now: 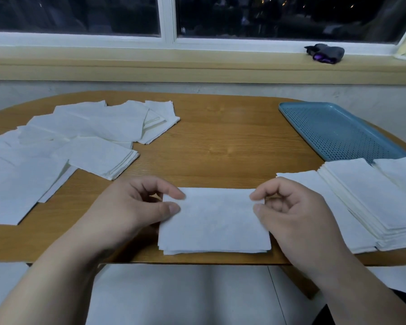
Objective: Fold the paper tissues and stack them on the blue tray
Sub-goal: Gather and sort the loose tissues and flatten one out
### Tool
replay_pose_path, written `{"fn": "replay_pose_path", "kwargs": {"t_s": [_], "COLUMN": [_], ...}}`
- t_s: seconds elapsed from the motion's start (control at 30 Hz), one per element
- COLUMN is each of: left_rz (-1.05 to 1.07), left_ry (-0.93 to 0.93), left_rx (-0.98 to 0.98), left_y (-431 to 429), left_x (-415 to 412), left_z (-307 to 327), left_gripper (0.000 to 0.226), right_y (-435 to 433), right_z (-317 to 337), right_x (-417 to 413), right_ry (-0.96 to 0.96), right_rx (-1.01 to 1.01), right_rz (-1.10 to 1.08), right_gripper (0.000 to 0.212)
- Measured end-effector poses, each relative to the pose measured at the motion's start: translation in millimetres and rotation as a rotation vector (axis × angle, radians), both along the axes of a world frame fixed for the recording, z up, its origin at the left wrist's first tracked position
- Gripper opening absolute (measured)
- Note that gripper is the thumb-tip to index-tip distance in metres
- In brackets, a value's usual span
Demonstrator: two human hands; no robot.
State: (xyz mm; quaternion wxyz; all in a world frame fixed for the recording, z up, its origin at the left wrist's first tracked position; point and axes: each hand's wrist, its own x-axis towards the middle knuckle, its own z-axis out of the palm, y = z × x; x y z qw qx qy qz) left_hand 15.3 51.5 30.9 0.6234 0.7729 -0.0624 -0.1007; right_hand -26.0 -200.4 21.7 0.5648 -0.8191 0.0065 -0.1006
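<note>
Head view: nearest, both hands are working one tissue (213, 221) lying flat at the counter's (220, 141) near edge. Left hand (136, 207) grip is pinching its left edge between thumb and forefinger; right hand (288, 212) grip is pinching the right edge likewise. Layers are showing at the tissue's near edge, so it's likely mid-fold. Next move is probably calling for bringing one side over the other, edges matched, then pressing the crease. Right, folded stack (373, 202) is sitting just before the blue tray (338, 130). Left, unfolded tissues (80, 137) are lying spread.
</note>
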Motion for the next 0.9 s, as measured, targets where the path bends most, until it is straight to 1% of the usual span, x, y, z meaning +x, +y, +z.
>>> {"fn": "replay_pose_path", "kwargs": {"t_s": [0.1,0.27,0.43,0.5,0.77,0.9], "left_rz": [-0.014,-0.017,0.018,0.026,-0.035,-0.078], "left_ry": [0.049,0.015,-0.015,-0.021,-0.098,-0.157], "left_rx": [0.022,0.225,0.465,0.543,0.677,0.784], "left_y": [1.9,1.5,-1.2,-3.0,-4.4,-5.5], "left_x": [0.4,-2.2,-1.9,-0.9,2.6,3.1], "left_z": [2.9,3.6,1.0,-1.5,-8.5,-10.8], "left_gripper": [0.026,0.029,0.019,0.019,0.024,0.022], "right_y": [2.5,5.2,7.3,9.2,13.0,12.5], "right_z": [-0.5,-2.5,-8.5,-11.0,-17.8,-22.0], "right_x": [3.6,12.2,14.1,14.0,10.7,11.6], "right_ry": [0.079,0.142,0.116,0.112,0.043,0.032], "right_rx": [-0.016,-0.09,-0.235,-0.291,-0.455,-0.603], "right_rz": [-0.013,-0.048,-0.038,-0.028,-0.026,0.012], "right_gripper": [0.028,0.034,0.038,0.038,0.034,0.035]}}
